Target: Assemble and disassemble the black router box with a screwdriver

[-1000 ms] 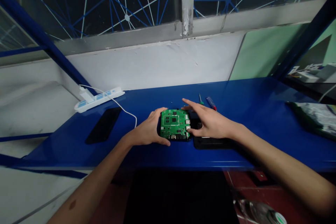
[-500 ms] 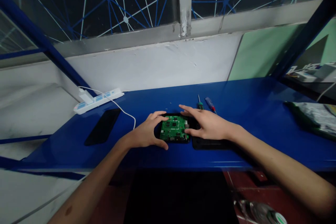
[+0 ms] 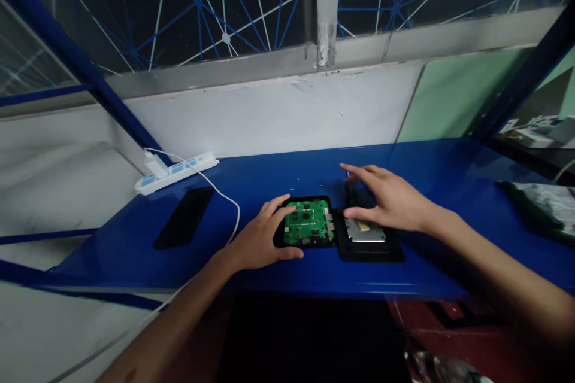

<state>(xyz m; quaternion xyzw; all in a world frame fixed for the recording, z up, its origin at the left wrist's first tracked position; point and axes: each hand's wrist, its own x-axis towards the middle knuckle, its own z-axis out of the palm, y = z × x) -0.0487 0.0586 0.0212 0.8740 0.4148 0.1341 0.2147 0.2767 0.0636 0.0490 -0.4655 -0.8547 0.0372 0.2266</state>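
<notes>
A green circuit board lies in a shallow black case on the blue table. My left hand curves round the case's left side, its thumb along the front edge and its fingers at the far left corner. To the right of the case is a black cover bearing a silver metal plate with a small yellowish pad. Over the back of this cover hovers my right hand, fingers and thumb apart, holding nothing. It hides part of the cover and most of the tools behind.
A white power strip with a plugged-in charger stands at the back left, its white cable running across the table. Nearby lies a flat black phone-like slab. At the far right is a silvery plastic bag.
The circuit board has gone down into the black case. My right hand has let go of it and moved right, uncovering the metal plate. My left hand remains at the case.
</notes>
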